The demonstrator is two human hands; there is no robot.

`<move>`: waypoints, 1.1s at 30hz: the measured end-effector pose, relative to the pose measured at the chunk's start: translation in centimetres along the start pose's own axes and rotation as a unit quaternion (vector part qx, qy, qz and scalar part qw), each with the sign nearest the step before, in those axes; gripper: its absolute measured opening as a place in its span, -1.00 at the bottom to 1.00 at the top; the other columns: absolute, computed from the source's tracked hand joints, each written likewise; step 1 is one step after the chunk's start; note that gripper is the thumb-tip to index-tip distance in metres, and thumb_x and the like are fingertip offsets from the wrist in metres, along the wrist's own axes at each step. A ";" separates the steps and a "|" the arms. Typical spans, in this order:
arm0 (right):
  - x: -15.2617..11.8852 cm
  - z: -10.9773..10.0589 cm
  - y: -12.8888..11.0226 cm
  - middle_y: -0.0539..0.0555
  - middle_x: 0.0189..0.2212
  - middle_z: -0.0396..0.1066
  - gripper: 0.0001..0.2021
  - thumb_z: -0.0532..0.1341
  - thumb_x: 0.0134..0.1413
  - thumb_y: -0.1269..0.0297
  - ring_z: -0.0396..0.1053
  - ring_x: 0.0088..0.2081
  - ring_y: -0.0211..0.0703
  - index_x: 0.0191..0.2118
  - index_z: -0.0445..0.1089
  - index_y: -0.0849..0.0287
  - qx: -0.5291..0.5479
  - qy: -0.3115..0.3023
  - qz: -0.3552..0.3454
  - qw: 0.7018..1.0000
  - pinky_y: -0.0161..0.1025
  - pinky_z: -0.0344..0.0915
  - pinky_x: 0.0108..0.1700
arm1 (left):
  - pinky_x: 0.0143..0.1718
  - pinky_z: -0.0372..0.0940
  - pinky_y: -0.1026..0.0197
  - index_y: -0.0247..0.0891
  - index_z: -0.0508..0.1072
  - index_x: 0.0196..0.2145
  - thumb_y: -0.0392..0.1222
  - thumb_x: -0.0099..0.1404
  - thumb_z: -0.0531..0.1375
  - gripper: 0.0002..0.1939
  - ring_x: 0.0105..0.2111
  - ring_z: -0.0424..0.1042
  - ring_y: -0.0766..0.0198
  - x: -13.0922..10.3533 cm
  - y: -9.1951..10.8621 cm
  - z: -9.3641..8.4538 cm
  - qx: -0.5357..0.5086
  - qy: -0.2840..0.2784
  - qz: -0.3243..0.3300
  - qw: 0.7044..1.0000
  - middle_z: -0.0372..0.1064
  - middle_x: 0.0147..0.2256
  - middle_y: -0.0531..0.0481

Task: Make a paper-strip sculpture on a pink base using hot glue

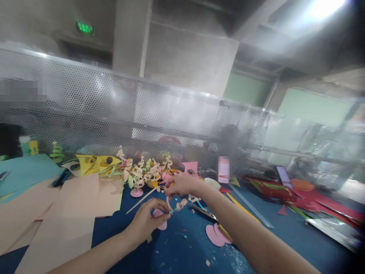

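My left hand (151,217) pinches a small paper piece with a pink disc (161,219) at its base, low in the centre. Just above it, my right hand (179,185) is closed on a thin cream paper strip (145,199), whose long end points down to the left. A curled part of paper (180,204) sticks out to the right between the hands. Behind the hands stands a cluster of curly paper pieces (142,173), one on a pink round base (136,192).
Cream sheets (80,198) and a teal sheet (28,175) lie left. Scissors (203,212), pink discs (216,235) and a clear ruler (252,207) are right. A phone (223,170) stands behind, before a perforated metal screen (171,110).
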State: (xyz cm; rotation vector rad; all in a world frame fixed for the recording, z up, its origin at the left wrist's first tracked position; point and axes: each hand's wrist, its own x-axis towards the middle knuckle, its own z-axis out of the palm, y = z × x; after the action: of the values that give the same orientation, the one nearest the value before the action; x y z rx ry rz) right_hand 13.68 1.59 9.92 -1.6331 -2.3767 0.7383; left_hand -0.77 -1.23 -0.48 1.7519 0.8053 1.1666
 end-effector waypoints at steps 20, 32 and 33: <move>-2.1 3.4 4.8 0.04 -0.09 0.31 -0.68 0.10 -0.02 0.29 0.21 -0.04 -0.18 -0.09 0.33 0.09 0.266 0.044 -0.145 0.952 -0.21 0.12 -0.02 | -0.58 0.22 0.34 -0.26 0.46 -0.19 -0.09 -0.11 0.32 -0.54 -0.62 0.32 0.37 0.4 0.7 0.4 -0.221 -0.076 -0.139 0.962 0.46 -0.50 0.02; -3.9 3.9 6.0 -0.01 -0.28 0.42 -0.71 0.17 -0.03 0.15 0.32 -0.18 -0.20 -0.17 0.39 0.13 0.279 -0.029 -0.163 0.946 -0.21 0.17 -0.06 | -0.55 0.18 0.39 -0.28 0.48 -0.22 -0.17 -0.10 0.34 -0.58 -0.54 0.35 0.37 0.3 2.0 0.0 -0.283 -0.101 -0.167 0.939 0.44 -0.51 -0.01; -4.0 4.0 6.2 0.00 -0.29 0.42 -0.71 0.19 -0.06 0.14 0.33 -0.19 -0.19 -0.20 0.39 0.14 0.282 -0.023 -0.159 0.946 -0.22 0.19 -0.08 | -0.55 0.18 0.39 -0.28 0.48 -0.23 -0.17 -0.10 0.34 -0.59 -0.54 0.36 0.36 0.3 2.0 0.0 -0.281 -0.099 -0.169 0.940 0.44 -0.51 -0.01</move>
State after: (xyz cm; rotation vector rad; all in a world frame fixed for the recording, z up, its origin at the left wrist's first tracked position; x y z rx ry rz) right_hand 18.74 -1.54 4.03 -0.9820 -2.0977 1.2439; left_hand -0.60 -1.78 1.47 1.1762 0.5505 0.8602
